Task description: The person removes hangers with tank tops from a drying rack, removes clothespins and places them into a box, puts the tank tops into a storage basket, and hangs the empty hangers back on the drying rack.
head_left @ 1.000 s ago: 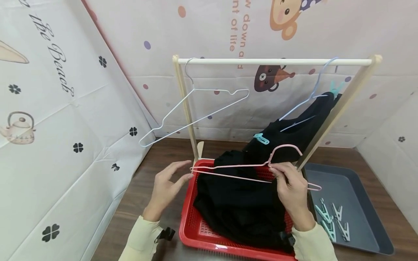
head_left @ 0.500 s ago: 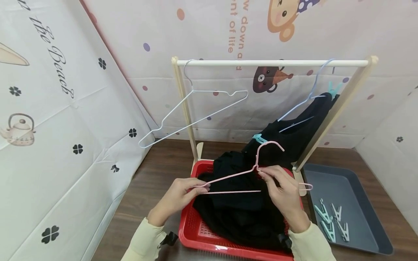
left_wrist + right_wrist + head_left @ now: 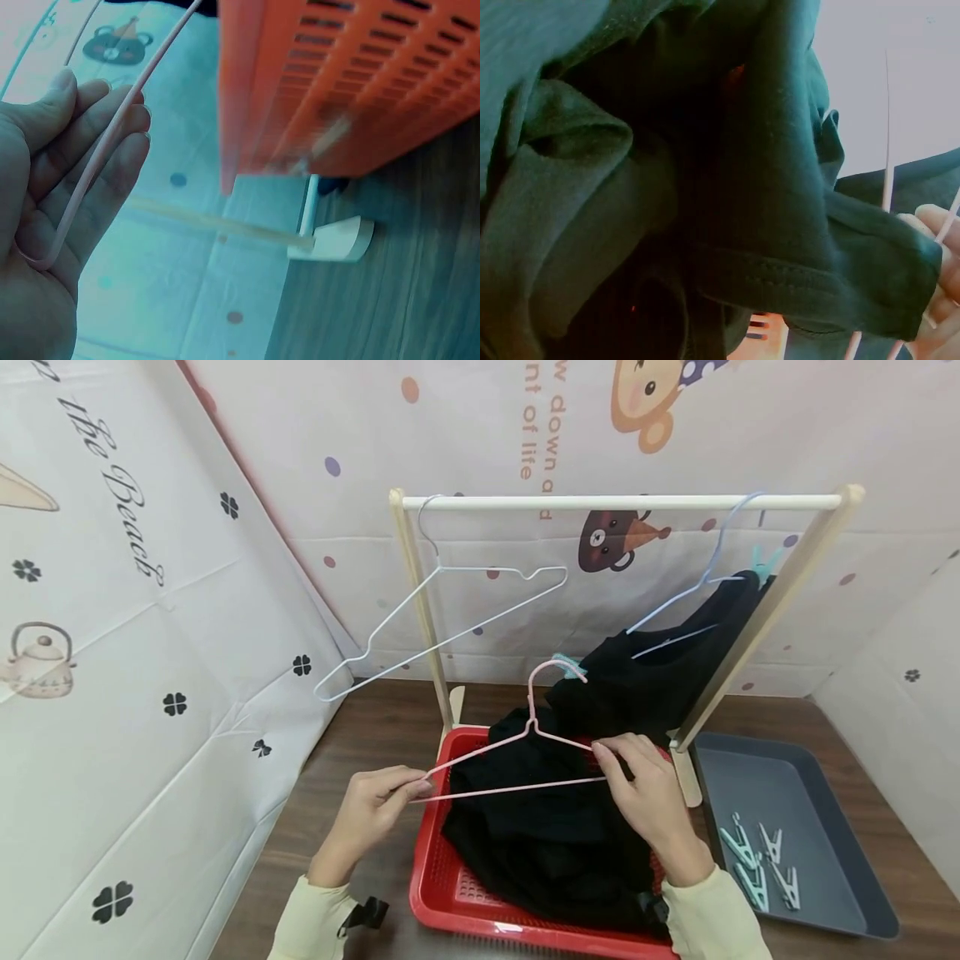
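Okay, my left grip [image 3: 375, 814], nearly closed, pinches one end of this slim pink clothes hanger [image 3: 516, 789]; my right grip [image 3: 648, 789] pinches its other shoulder, above crumpled black fabric [image 3: 540, 852] in the red perforated plastic basket [image 3: 426, 864].

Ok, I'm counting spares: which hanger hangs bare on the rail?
The white hanger; the blue hanger bears a black garment, and the pink hanger is handheld.
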### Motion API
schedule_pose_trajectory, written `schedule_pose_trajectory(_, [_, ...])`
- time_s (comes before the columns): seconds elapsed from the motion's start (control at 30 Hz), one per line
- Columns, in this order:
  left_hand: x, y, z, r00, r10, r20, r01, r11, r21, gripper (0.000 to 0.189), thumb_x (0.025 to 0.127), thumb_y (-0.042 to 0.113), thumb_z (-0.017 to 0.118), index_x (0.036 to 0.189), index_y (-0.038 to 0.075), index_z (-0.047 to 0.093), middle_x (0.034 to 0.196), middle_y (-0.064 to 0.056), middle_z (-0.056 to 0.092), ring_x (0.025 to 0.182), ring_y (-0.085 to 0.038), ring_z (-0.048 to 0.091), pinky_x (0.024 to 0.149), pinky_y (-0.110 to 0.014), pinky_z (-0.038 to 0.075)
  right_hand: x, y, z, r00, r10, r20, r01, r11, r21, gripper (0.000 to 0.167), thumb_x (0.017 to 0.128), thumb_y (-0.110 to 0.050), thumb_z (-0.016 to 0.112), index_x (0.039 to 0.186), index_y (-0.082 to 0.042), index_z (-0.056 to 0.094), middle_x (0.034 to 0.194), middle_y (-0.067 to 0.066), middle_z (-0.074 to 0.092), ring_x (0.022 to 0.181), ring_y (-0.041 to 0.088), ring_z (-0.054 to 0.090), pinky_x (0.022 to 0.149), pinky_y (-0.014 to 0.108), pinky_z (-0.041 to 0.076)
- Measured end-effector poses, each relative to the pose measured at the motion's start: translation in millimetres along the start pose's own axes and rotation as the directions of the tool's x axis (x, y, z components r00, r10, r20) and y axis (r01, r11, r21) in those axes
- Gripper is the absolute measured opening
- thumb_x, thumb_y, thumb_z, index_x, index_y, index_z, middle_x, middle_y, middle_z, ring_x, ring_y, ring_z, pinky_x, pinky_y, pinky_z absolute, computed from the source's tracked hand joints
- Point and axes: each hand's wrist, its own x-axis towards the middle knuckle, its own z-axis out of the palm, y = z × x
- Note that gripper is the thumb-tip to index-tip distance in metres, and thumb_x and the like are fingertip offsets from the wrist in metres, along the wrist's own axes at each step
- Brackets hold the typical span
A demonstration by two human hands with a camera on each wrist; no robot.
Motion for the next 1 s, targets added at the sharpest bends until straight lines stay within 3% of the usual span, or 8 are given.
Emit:
schedule_pose_trajectory(0.23, [-9.5,-4.7,-17.0,0.998,-0.046,-0.031,0.045,0.998,-0.049,0.03,0.084,-0.025,0.074,0.099,0.0,0.08,0.09,-0.009,0.078,0.083,-0.013,0.077,0.073,-0.025,0.062,0.7,4.5,0.0,0.996,0.032,-0.082,-0.035,0.999,-0.024,0.008,0.094,0.002,0.077,0.09,-0.005,0.075,0.084,0.005,0.072,0.08,0.021,0.061,0.074,0.025,0.045])
schedule_pose_trajectory(0.37, [-15.7,-1.8,-30.5,0.994,-0.101,-0.03,0.096,0.987,-0.125,0.029,0.086,-0.027,0.069,0.099,-0.003,0.08,0.089,-0.013,0.078,0.084,-0.015,0.078,0.073,-0.031,0.063,1.5,5.4,-1.1,0.987,0.082,-0.137,-0.09,0.994,-0.056,0.013,0.095,-0.002,0.078,0.084,-0.006,0.073,0.077,0.007,0.069,0.069,0.02,0.058,0.066,0.023,0.042])
schedule_pose_trajectory(0.47, [-21.1,1.0,-42.3,0.99,-0.139,-0.028,0.134,0.982,-0.133,0.029,0.089,-0.027,0.067,0.099,-0.003,0.079,0.089,-0.014,0.078,0.084,-0.016,0.078,0.072,-0.032,0.063,1.3,5.4,-2.2,0.979,0.146,-0.141,-0.156,0.986,-0.065,0.017,0.099,-0.009,0.076,0.083,-0.008,0.072,0.07,0.003,0.063,0.063,0.019,0.054,0.058,0.022,0.037])
schedule_pose_trajectory(0.57, [-26.9,2.2,-53.3,0.984,-0.172,-0.046,0.167,0.981,-0.099,0.028,0.089,-0.027,0.066,0.098,-0.003,0.078,0.089,-0.015,0.078,0.083,-0.014,0.078,0.072,-0.03,0.063,1.0,5.3,-2.9,0.975,0.199,-0.096,-0.207,0.975,-0.085,0.02,0.102,-0.015,0.074,0.083,-0.009,0.072,0.065,0.0,0.058,0.06,0.019,0.05,0.054,0.026,0.036])
schedule_pose_trajectory(0.73, [-33.7,1.2,-64.6,0.97,-0.206,-0.131,0.202,0.978,-0.044,0.025,0.088,-0.029,0.065,0.098,-0.008,0.077,0.086,-0.019,0.077,0.084,-0.008,0.077,0.074,-0.025,0.062,-0.2,5.5,-1.0,0.97,0.236,0.062,-0.23,0.968,-0.099,0.021,0.106,-0.02,0.07,0.088,-0.009,0.074,0.075,0.0,0.064,0.068,0.019,0.055,0.063,0.038,0.047])
schedule_pose_trajectory(0.83, [-33.6,1.1,-66.8,0.968,-0.189,-0.165,0.185,0.982,-0.037,0.024,0.087,-0.029,0.066,0.098,-0.01,0.076,0.085,-0.02,0.077,0.084,-0.008,0.077,0.074,-0.025,0.062,-1.7,5.1,1.5,0.964,0.237,0.119,-0.227,0.97,-0.089,0.019,0.107,-0.02,0.068,0.093,-0.009,0.074,0.083,0.002,0.067,0.076,0.021,0.058,0.07,0.045,0.051])
schedule_pose_trajectory(1.0, [-30.4,10.3,-74.3,0.97,-0.178,-0.167,0.183,0.983,0.016,0.024,0.086,-0.029,0.068,0.094,-0.008,0.077,0.083,-0.016,0.077,0.081,-0.007,0.077,0.074,-0.022,0.061,-2.7,2.7,5.8,0.956,0.236,0.173,-0.227,0.971,-0.075,0.016,0.108,-0.021,0.067,0.099,-0.008,0.073,0.091,0.004,0.069,0.083,0.023,0.059,0.077,0.049,0.054])
